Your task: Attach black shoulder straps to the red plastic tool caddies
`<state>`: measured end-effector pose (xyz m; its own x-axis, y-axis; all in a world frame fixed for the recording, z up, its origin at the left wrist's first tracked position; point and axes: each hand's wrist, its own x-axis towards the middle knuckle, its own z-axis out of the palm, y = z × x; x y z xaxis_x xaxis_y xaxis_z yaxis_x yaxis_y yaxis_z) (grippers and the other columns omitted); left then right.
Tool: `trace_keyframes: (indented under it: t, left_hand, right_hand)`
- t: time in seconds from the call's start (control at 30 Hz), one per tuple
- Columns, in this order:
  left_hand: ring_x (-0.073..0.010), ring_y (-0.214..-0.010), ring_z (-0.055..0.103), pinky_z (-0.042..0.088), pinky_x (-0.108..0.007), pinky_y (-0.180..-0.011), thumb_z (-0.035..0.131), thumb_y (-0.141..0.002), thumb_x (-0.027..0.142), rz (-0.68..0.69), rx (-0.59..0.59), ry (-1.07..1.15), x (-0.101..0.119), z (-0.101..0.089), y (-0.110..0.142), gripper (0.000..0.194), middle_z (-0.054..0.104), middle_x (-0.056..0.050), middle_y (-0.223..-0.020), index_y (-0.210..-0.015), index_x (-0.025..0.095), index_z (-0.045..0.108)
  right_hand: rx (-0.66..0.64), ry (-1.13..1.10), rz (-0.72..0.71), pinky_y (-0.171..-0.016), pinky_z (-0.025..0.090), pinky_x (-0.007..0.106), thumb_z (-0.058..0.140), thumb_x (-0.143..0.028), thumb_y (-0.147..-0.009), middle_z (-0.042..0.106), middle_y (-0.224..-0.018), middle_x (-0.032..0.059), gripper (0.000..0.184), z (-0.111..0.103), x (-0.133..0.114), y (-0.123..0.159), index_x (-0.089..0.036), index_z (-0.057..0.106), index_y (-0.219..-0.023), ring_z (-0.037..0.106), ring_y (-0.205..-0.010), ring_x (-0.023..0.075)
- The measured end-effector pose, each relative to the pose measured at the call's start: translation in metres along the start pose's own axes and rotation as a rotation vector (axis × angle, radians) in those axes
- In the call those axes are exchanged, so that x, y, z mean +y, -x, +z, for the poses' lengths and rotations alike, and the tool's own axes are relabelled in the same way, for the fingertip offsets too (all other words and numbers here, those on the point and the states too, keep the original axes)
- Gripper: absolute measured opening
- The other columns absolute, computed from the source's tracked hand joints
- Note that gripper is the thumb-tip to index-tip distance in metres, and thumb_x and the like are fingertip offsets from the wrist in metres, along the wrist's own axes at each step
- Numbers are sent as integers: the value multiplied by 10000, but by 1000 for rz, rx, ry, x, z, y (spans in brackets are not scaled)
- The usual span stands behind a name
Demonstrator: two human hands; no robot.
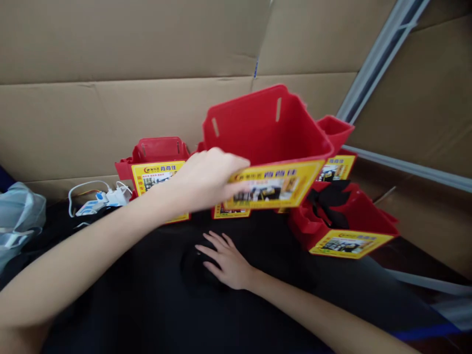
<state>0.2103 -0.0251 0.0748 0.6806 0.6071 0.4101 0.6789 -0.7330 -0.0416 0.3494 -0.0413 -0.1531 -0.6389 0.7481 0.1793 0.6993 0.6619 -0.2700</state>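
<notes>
My left hand reaches forward and grips the near left edge of a red plastic bin with a yellow label, holding it tilted and raised above the black cloth surface. The bin's inside looks empty. My right hand lies lower, fingers stretched out and spread, resting on a small black item on the black cloth; what that item is I cannot make out.
More red bins with yellow labels stand behind: one at left, one at far right rear, one at right holding black pieces. A white charger and cable lie at left, a plastic bag beside. Cardboard walls surround.
</notes>
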Motion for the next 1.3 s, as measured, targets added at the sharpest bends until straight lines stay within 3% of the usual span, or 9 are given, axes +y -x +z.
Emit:
trace_keyframes:
  t: [0.17,0.3,0.73,0.9,1.0,1.07,1.17,1.23,1.3]
  left_hand:
    - [-227,-831,576,420,-343,-692,509,-813,361,49,-124,-40,-27,45,-77,266,617,-98,-834,-877,116,593]
    - [-236,-869,584,425,-325,-657,480,-820,343,-5,-198,-57,-48,67,-76,277,627,-116,-936,-967,132,584]
    - [-301,-914,577,425,-415,-765,560,-761,253,-13,-269,-205,-51,60,-77,412,603,-171,-1009,-1132,86,491]
    - [-298,-1160,428,295,-436,-983,544,-789,249,61,-17,-103,-20,66,-11,454,490,-181,-1204,-1186,75,408]
    - [-320,-1269,305,235,-471,-1037,590,-725,476,52,-160,141,-3,96,69,754,372,-203,-1341,-1312,113,286]
    - [-373,-1332,130,166,-564,-1033,607,-638,598,-94,-274,204,0,123,124,984,185,-236,-1436,-1387,148,155]
    - [-395,-1338,4,113,-622,-1016,616,-561,668,-373,-345,293,-5,159,178,1142,51,-247,-1459,-1414,161,51]
    - [-374,-1344,5,111,-609,-1028,626,-571,645,-476,-287,382,-10,173,191,1169,23,-242,-1462,-1415,161,-21]
    - [-346,-1352,24,135,-581,-1042,667,-575,578,-476,-207,481,-12,180,188,1190,26,-229,-1465,-1410,165,-73]
  right_hand:
    - [-5,-27,-41,-1052,193,475,365,-372,-897,354,-1404,52,413,10,-15,-19,-314,410,-1303,246,-1316,216]
    - [0,-51,-61,-1058,188,463,361,-353,-899,372,-1391,46,407,12,-12,-17,-316,412,-1301,256,-1311,208]
    - [6,-101,-68,-1059,192,478,351,-357,-905,382,-1384,54,392,15,-9,-16,-303,438,-1283,262,-1310,218]
    - [163,-313,-47,-1050,286,396,241,-379,-928,379,-1380,83,427,-8,-3,-22,-218,473,-1249,296,-1299,183]
    - [310,-207,43,-1046,290,439,276,-392,-905,411,-1352,107,445,-33,8,-10,-197,438,-1271,334,-1279,211]
    - [297,66,239,-1012,222,597,372,-434,-853,453,-1315,129,455,-38,19,8,-223,483,-1241,334,-1266,321]
    - [190,259,611,-808,291,737,443,-500,-776,437,-1290,256,585,-18,32,36,-152,507,-1242,350,-1193,485]
    - [152,226,604,-796,337,712,400,-439,-801,408,-1326,232,527,6,28,43,-158,520,-1230,356,-1200,466]
    - [194,154,401,-906,325,643,326,-347,-846,400,-1356,164,471,25,11,38,-177,491,-1253,312,-1262,377]
